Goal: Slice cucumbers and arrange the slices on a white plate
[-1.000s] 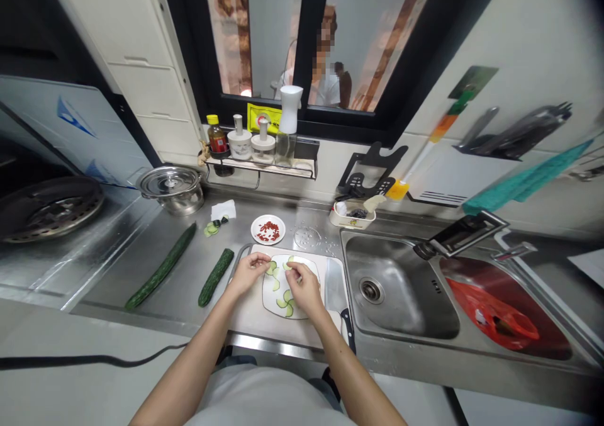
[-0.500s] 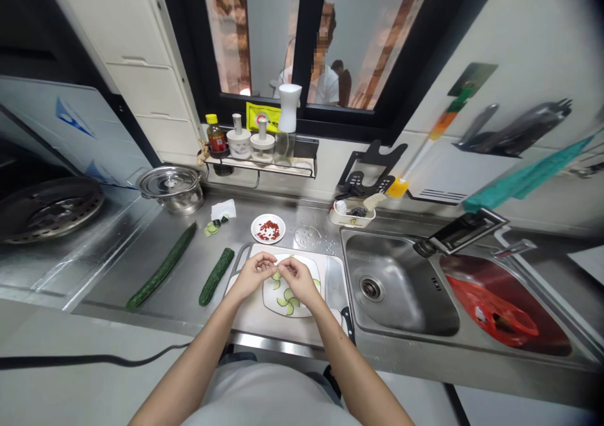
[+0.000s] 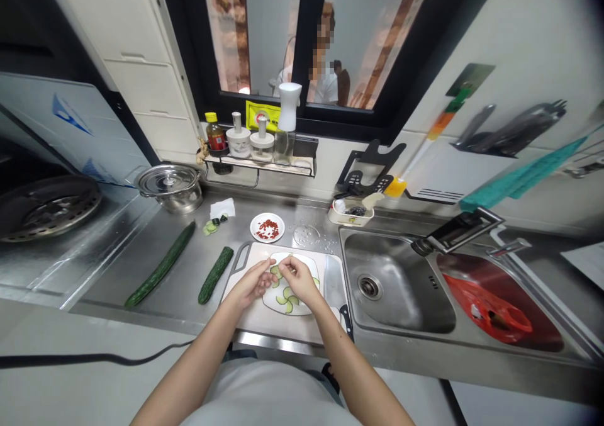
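Both hands are over a white plate [image 3: 271, 303] that lies on a pale cutting board [image 3: 250, 325]. My left hand [image 3: 256, 281] is turned partly palm up with its fingers curled; whether something small is between them is too small to tell. My right hand [image 3: 297, 276] is pinched at the fingertips, close beside the left fingers; what it holds is hidden. Thin green-edged cucumber slices [image 3: 287, 300] lie on the plate in a curved pattern. Behind the board stands a small white dish [image 3: 267, 228] with red bits. A knife [image 3: 346, 322] rests at the board's right edge.
Two cucumbers, one long [image 3: 163, 269] and one short [image 3: 216, 275], lie on the left of the steel counter. Cucumber scraps [image 3: 211, 226] and a lidded pot [image 3: 172, 187] are behind them. On the right is a sink [image 3: 401, 287], then a red bag [image 3: 491, 313].
My left hand has rolled open more, palm upward, and its fingertips have dropped slightly. My right hand stays pinched in nearly the same place. The view has shifted a little.
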`<state>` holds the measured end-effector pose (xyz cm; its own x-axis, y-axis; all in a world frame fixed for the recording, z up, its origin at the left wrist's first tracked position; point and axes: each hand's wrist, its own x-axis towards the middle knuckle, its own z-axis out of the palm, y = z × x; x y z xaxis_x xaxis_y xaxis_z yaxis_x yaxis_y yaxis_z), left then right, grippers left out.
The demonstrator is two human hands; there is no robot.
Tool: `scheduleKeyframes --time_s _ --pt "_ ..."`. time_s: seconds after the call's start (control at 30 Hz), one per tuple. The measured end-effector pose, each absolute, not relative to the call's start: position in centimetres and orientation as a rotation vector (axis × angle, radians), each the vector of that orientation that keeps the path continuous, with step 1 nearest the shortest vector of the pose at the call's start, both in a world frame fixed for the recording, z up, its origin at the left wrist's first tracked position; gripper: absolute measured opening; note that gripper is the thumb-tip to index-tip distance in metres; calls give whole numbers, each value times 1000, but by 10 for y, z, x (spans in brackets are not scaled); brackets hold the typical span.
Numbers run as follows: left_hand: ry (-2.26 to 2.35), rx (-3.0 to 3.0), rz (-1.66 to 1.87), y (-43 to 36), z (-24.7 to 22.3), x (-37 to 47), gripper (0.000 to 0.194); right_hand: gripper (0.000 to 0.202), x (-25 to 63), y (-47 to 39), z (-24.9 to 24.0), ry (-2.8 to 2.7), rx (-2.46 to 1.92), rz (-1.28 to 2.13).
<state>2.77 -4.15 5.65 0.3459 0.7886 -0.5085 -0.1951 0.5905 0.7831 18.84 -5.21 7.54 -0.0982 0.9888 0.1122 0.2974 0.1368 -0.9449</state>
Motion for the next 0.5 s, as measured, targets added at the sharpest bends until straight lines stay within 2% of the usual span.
scheduleKeyframes --time_s 0.13,0.5 --pt "927 568 770 -40 59 28 51 16 191 -54 77 -1583 -1282 1027" --pt "1063 803 832 -46 83 29 69 16 191 -57 73 -1588 -1309 1038"
